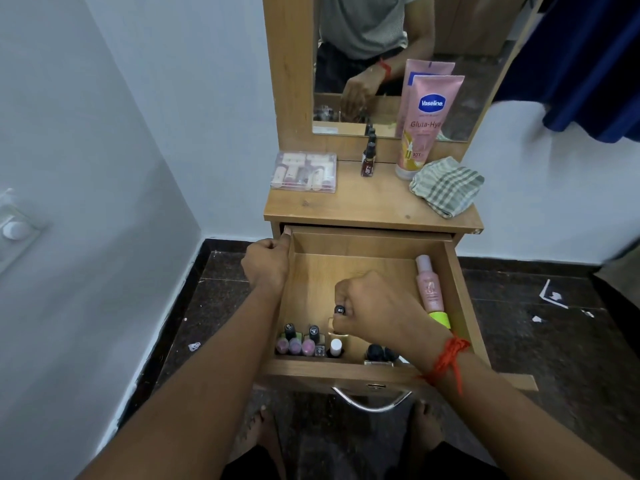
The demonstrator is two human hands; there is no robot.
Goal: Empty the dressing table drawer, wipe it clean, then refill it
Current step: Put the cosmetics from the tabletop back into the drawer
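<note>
The wooden drawer (360, 268) of the dressing table stands pulled open below me. My left hand (267, 263) grips the drawer's left wall near its back corner. My right hand (372, 306) is inside the drawer and pinches a small black-capped nail polish bottle (339, 310) just above the drawer floor. Several nail polish bottles (300, 341) stand along the front wall, with a white-capped one (335, 348) and dark round items (381, 353) beside them. A pink bottle with a green cap (429, 289) lies along the right wall.
On the table top (367, 206) sit a clear box of cosmetics (304, 172), a dark small bottle (368, 160), a pink Vaseline tube (424, 126) and a folded checked cloth (446, 190). A mirror (381, 46) rises behind. The drawer handle (372, 401) juts toward my feet. Paper scraps litter the dark floor.
</note>
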